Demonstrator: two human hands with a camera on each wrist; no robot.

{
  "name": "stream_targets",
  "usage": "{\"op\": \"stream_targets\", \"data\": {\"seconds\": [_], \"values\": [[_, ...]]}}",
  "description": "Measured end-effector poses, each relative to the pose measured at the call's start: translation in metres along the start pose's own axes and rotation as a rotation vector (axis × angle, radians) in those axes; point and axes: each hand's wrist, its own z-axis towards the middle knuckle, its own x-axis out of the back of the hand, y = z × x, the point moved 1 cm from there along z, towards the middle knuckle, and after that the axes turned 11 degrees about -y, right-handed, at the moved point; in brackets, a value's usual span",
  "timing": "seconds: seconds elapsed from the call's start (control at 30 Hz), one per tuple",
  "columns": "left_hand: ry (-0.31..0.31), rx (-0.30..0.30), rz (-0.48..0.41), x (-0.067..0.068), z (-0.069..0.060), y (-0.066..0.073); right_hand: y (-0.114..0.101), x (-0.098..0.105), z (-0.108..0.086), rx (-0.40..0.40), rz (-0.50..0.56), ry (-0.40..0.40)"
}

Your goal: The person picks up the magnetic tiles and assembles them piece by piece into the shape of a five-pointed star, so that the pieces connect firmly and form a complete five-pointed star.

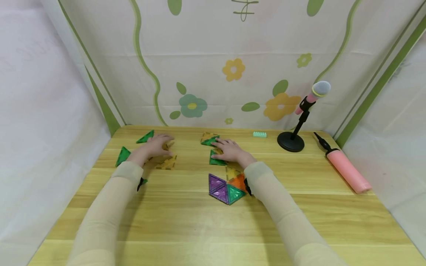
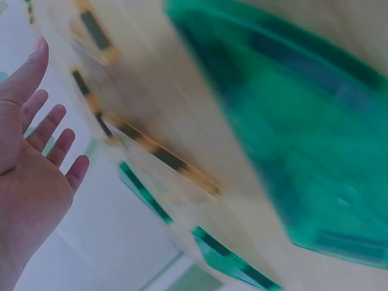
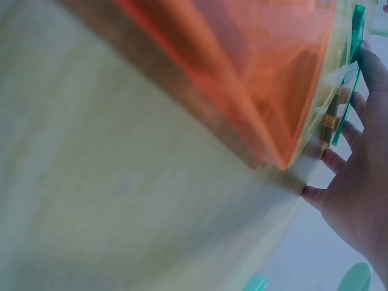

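Note:
My left hand [image 1: 153,147] hovers with spread fingers over orange-yellow magnetic tiles [image 1: 168,163] on the left; it grips nothing in the left wrist view. Green triangular tiles [image 1: 122,156] lie around it, one large and blurred in that view [image 2: 291,127]. With fingers extended, my right hand [image 1: 233,150] touches two green triangular tiles, a nearer one [image 1: 217,162] and a farther one [image 1: 209,142] overlapping an orange-yellow tile [image 1: 207,135]. Below that hand lie purple [image 1: 217,187], green [image 1: 235,194], orange [image 1: 238,182] and yellow tiles [image 1: 232,172] set edge to edge; the sleeve partly hides the orange one.
A small mint toy brick [image 1: 259,135] lies near the table's back edge. To its right stands a microphone [image 1: 321,89] on a black round base [image 1: 291,142]. A pink hand pump [image 1: 347,171] lies at the right edge. A patterned cloth [image 1: 206,74] hangs behind the table.

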Motion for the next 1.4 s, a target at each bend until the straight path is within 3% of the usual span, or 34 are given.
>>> {"op": "stream_targets", "data": {"seconds": [0.2,0.43,0.9,1.17,1.4], "values": [[0.021,0.039,-0.084,0.001,-0.01,-0.016,-0.001,0.001,-0.002,-0.005,0.008,0.006],[0.042,0.055,-0.067,0.0,-0.014,-0.026,-0.002,0.001,-0.003,0.006,0.003,0.007],[0.103,0.08,-0.059,-0.004,-0.008,-0.03,-0.004,0.0,-0.005,0.006,-0.009,-0.006],[0.094,0.075,-0.074,-0.004,-0.002,-0.033,-0.009,0.005,-0.003,-0.015,-0.058,0.002],[0.087,0.086,-0.066,-0.004,-0.006,-0.03,-0.037,0.009,-0.002,0.095,-0.132,0.012]]}}
